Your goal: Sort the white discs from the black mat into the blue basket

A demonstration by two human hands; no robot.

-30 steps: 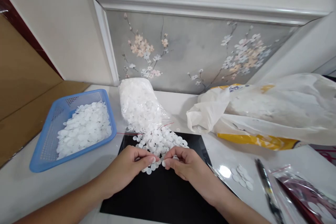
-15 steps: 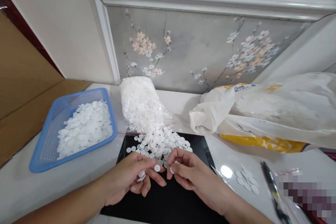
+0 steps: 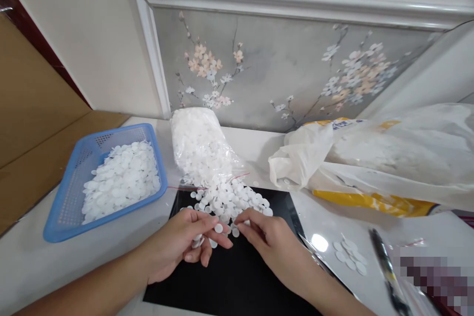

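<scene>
My left hand (image 3: 198, 237) is half curled over the black board (image 3: 229, 281), with several small white discs (image 3: 197, 241) in its fingers. One white disc (image 3: 218, 228) shows at its thumb and index finger. My right hand (image 3: 262, 232) reaches to the near edge of the loose pile of white discs (image 3: 229, 200), thumb and index finger pinched together. A bit of white shows between those fingers; the rest of what they hold is hidden. Behind the pile lies a clear plastic bag (image 3: 200, 143) full of the same discs, its mouth towards my hands.
On the left stands a blue basket (image 3: 161, 177) holding many white discs, beside cardboard (image 3: 37, 108). A white and yellow plastic bag (image 3: 370, 168) lies at the right. Nearer are a few flat discs (image 3: 350, 256) and a black pen (image 3: 387, 271). A framed floral panel (image 3: 266, 69) stands behind.
My right hand has turned and moved slightly up and left to the pile's edge; the disc earlier visible at its fingertips is now mostly hidden. My left hand has shifted up slightly.
</scene>
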